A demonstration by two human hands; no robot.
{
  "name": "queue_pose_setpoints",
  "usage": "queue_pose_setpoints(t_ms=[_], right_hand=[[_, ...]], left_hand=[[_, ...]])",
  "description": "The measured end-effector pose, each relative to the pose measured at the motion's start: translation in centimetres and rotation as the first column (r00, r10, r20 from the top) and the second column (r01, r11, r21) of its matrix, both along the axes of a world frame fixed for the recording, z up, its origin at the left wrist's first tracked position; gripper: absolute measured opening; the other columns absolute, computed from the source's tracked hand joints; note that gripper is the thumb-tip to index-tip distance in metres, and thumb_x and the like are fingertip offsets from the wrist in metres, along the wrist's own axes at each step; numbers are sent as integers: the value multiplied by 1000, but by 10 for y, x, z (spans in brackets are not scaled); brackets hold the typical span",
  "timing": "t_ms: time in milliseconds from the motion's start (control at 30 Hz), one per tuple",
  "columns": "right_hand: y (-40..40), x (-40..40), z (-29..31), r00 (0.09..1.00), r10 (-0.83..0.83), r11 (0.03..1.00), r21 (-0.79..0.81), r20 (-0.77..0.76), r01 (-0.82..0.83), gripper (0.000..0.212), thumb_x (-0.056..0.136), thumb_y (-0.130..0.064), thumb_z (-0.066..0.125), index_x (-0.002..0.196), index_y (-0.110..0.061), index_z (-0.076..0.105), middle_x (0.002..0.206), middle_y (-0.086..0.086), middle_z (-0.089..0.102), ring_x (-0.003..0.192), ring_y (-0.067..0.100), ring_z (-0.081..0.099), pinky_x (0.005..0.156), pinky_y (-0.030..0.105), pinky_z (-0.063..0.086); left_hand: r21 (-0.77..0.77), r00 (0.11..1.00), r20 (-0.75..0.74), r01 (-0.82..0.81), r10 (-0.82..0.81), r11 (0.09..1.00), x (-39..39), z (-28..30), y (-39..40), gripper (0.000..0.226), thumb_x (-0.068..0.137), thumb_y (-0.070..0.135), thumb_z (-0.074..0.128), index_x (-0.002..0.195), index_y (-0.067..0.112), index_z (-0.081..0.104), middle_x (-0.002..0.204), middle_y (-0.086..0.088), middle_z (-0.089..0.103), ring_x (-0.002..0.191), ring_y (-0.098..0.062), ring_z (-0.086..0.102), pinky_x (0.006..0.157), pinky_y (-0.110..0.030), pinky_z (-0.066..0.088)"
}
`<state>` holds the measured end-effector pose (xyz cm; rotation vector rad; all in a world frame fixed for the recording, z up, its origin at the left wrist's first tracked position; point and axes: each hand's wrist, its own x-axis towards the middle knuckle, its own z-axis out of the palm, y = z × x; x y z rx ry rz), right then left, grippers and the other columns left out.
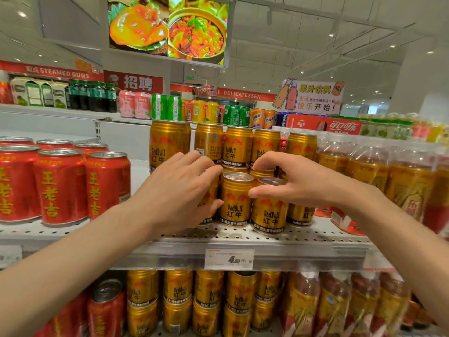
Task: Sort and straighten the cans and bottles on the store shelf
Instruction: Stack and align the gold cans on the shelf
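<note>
Working across the shelf from nine o'clock, the red cans stand in tidy rows, labels forward, untouched. Next comes the left hand, forearm reaching in from seven o'clock; its fingers curl around a gold can mostly hidden behind them, thumb low on the can's front, fingertips wrapping its top edge. At the centre stands a free gold can, upright with its label facing out, touching its neighbours. Just toward three o'clock of it, the right hand comes in from five o'clock and arches over another gold can, thumb pressed on the upper wall, fingers curled above the lid; whether they truly clamp it I cannot tell for sure, though it looks like a pinch. Farther toward three o'clock sit plastic tea bottles.

These cans are likely full, so fairly heavy for their size, rigid, and smooth enough to slip. Gripping mid-wall or around the rim seems safest, since the stacked upper tier behind could topple if bumped.
</note>
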<state>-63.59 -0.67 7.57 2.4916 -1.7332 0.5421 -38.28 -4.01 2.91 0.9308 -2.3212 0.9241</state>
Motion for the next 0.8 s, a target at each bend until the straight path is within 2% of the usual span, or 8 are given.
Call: queue_pose_setpoints(t_ms=[100, 200, 267, 400, 533, 633, 700, 800], right_hand=[[6, -11, -4, 997, -27, 999, 15, -75, 29, 80, 73, -73, 68, 141, -34, 50, 136, -14, 55, 121, 7, 54, 103, 34, 50], [8, -17, -11, 997, -43, 999, 2, -63, 44, 78, 74, -75, 65, 142, -39, 50, 129, -13, 54, 115, 7, 53, 99, 30, 49], [8, -18, -13, 998, -38, 999, -14, -41, 37, 76, 76, -72, 66, 142, -40, 51, 128, -13, 55, 115, 7, 53, 98, 29, 48], [5, -19, -17, 1000, -18, 999, -31, 19, 19, 70, 80, -62, 71, 141, -33, 52, 136, -13, 57, 119, 6, 54, 99, 28, 49], [1, -20, -25, 998, -38, 998, -56, 42, 41, 71, 82, -60, 71, 142, -30, 51, 137, -11, 58, 117, 8, 56, 95, 25, 50], [6, -26, -18, 997, -40, 999, -33, 60, 42, 72, 84, -63, 65, 147, -31, 46, 143, -16, 53, 126, 4, 51, 98, 20, 46], [12, -38, -10, 994, -70, 993, -90, 82, 77, 66, 89, -64, 57, 147, -33, 46, 150, -16, 48, 134, 3, 46, 108, 25, 41], [19, -55, -8, 986, -168, 974, -153, 25, 169, 52, 98, -50, 55, 145, -28, 50, 148, -11, 51, 133, 8, 49, 110, 31, 42]], left_hand=[[118, 996, -46, 86, -81, 989, -19, 5, -2, 73, 88, 68, 44, 144, 22, 48, 140, 2, 57, 126, -18, 52, 102, -37, 47], [304, 993, -74, 109, -91, 947, -36, 10, -11, 77, 89, 72, 46, 153, 31, 33, 157, 9, 38, 142, -12, 36, 117, -40, 33], [357, 992, -81, 122, -100, 926, -40, 11, -16, 73, 88, 71, 49, 150, 34, 39, 155, 11, 43, 139, -10, 41, 115, -44, 36], [360, 985, -121, 161, -125, 919, -39, 8, -19, 69, 87, 71, 53, 144, 33, 49, 146, 12, 52, 127, -10, 55, 106, -44, 45], [350, 988, -116, 141, -106, 926, -40, 7, -20, 69, 86, 72, 50, 144, 35, 48, 147, 13, 51, 127, -10, 54, 105, -44, 44], [357, 988, -116, 141, -106, 924, -40, 7, -18, 68, 87, 72, 50, 144, 35, 47, 145, 13, 52, 126, -11, 54, 103, -42, 45], [380, 990, -103, 127, -94, 916, -40, 9, -17, 69, 86, 72, 50, 144, 34, 47, 143, 12, 53, 126, -11, 52, 104, -42, 45], [375, 993, -76, 116, -94, 920, -48, 15, -13, 72, 85, 75, 48, 142, 31, 48, 142, 10, 53, 127, -10, 48, 106, -39, 43]])
